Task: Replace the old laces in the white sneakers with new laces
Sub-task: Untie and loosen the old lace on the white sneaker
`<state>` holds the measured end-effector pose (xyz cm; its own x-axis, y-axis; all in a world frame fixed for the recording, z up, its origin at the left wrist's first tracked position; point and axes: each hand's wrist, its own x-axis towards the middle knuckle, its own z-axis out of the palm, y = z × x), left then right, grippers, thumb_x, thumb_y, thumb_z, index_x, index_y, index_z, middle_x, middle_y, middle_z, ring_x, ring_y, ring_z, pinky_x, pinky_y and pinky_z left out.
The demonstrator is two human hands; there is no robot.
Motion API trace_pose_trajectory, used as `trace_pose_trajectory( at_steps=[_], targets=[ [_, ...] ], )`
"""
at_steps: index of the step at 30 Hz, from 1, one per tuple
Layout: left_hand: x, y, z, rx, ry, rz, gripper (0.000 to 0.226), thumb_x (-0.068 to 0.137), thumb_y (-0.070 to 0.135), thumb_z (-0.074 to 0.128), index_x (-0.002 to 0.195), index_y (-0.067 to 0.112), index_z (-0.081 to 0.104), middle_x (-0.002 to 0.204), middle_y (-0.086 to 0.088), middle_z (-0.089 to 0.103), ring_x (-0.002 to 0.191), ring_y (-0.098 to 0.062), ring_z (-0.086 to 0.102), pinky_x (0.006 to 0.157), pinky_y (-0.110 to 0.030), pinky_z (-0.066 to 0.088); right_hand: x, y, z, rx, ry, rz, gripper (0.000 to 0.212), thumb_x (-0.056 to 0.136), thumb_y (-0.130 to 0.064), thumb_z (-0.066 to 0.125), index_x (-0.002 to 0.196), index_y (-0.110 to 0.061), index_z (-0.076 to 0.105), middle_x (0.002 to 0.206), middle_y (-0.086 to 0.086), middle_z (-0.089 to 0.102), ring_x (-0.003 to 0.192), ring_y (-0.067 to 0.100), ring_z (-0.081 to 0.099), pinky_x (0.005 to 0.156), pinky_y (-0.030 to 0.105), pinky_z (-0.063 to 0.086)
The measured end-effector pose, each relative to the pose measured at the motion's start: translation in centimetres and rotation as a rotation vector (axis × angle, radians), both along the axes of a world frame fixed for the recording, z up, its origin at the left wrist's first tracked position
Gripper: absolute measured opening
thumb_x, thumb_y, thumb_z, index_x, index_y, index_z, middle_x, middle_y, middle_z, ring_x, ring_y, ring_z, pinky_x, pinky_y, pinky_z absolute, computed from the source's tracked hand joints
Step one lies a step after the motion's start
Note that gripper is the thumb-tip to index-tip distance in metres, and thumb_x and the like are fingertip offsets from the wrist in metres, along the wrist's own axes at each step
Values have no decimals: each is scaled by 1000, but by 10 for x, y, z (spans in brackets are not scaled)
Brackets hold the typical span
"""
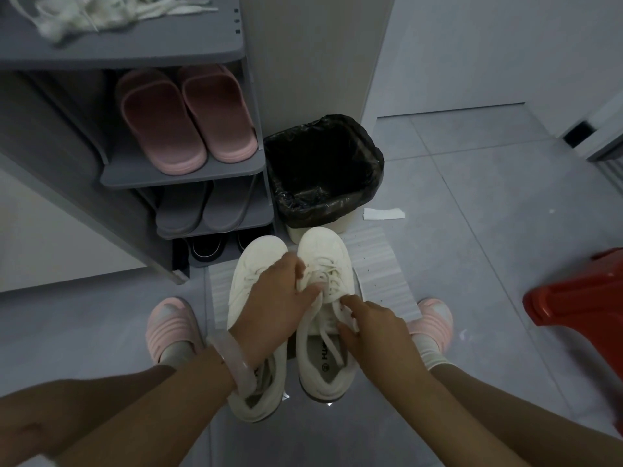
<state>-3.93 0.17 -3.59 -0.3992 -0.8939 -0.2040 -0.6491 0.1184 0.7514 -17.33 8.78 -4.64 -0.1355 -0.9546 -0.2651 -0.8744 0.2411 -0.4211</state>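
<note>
Looking down from the head camera, we see our two white sneakers (pixel 290 315) standing side by side on a sheet of white paper (pixel 381 274) laid on the grey tiled floor (pixel 472 183), toes pointing away from us toward a bin lined with a black bag (pixel 323 170). Our left hand (pixel 274 301), with a pale bangle (pixel 232 362) on the wrist, reaches across the left shoe; its fingers rest loosely curled on the lacing of the right shoe, and whether they actually pinch a strand we cannot tell. Our right hand (pixel 374 328) has thumb and forefinger closed on a lace (pixel 340 315) near the top eyelets of the right shoe. Our feet wear pink slippers (pixel 172 328) either side of the paper. To the left stands a grey shoe rack (pixel 188 173) holding pink slides (pixel 188 119) and grey slippers (pixel 209 207); a loose bundle of white laces (pixel 101 11) lies on its top shelf. Something red (pixel 573 298), blurred, sits at the right edge.
</note>
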Motion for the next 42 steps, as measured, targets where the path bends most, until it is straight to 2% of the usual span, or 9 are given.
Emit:
trace_pose_trajectory(
  at_steps=[7, 12, 16, 23, 28, 33, 35, 38, 42],
  targets=[
    [-1, 14, -10, -36, -83, -84, 22, 90, 15, 54, 69, 16, 45, 73, 5, 48, 72, -14, 49, 63, -20, 34, 1, -1, 1, -5, 18, 6, 35, 95, -31, 45, 128, -23, 42, 116, 1, 58, 102, 21, 57, 72, 25, 35],
    [2, -11, 12, -166, 88, 178, 11, 91, 14, 52, 82, 19, 48, 78, 12, 48, 70, 0, 47, 63, -2, 36, 2, -1, 2, 0, 21, -6, 33, 95, -28, 44, 128, -22, 42, 117, 0, 58, 103, 22, 56, 73, 26, 35],
    [0, 11, -3, 143, -29, -39, 16, 88, 29, 59, 87, 16, 49, 81, 7, 52, 75, -8, 52, 60, -10, 37, 2, -2, 1, -5, 28, -1, 31, 94, -29, 45, 125, -21, 44, 117, 0, 58, 103, 23, 57, 70, 26, 32],
    [-4, 12, -8, -112, -60, -35, 25, 91, 14, 51, 68, 18, 41, 66, 9, 41, 68, -13, 43, 57, -20, 28, 3, -2, 2, -13, 26, -2, 30, 95, -28, 45, 124, -21, 44, 118, -1, 56, 103, 21, 56, 73, 27, 36],
    [11, -24, 41, -307, 222, 390, 20, 92, 5, 46, 78, 19, 48, 72, 11, 52, 70, -14, 54, 69, -20, 43, 3, -2, 1, -7, 23, -1, 30, 95, -28, 44, 124, -20, 43, 119, -1, 55, 102, 21, 56, 74, 26, 37],
    [13, -23, 48, -196, 356, 328, 30, 95, 7, 40, 77, 30, 42, 66, -1, 59, 67, -28, 62, 64, -34, 51, 2, -3, -1, -14, 23, 2, 31, 95, -30, 44, 124, -20, 43, 117, 0, 57, 101, 21, 57, 69, 24, 32],
    [12, -23, 41, -193, 162, 126, 18, 96, 14, 40, 82, 23, 46, 64, -3, 58, 66, -26, 60, 57, -26, 41, 1, -3, 1, 0, 21, 5, 34, 95, -34, 45, 126, -20, 43, 115, 2, 59, 101, 21, 57, 70, 24, 33],
    [19, -20, 25, -213, -372, -261, 23, 95, 27, 43, 117, 22, 50, 102, -1, 57, 100, -21, 55, 77, -28, 39, -6, -8, 3, -57, 3, -77, 34, 95, -39, 44, 120, -20, 53, 112, 2, 61, 99, 21, 58, 76, 28, 42],
    [18, -9, 15, -204, -482, -283, 54, 92, 17, 45, 142, 22, 25, 140, -3, 35, 125, -23, 39, 101, -33, 33, -9, -14, -2, -169, -114, -21, 32, 94, -12, 47, 125, -13, 56, 120, 6, 59, 110, 23, 54, 87, 25, 41]
  ],
)
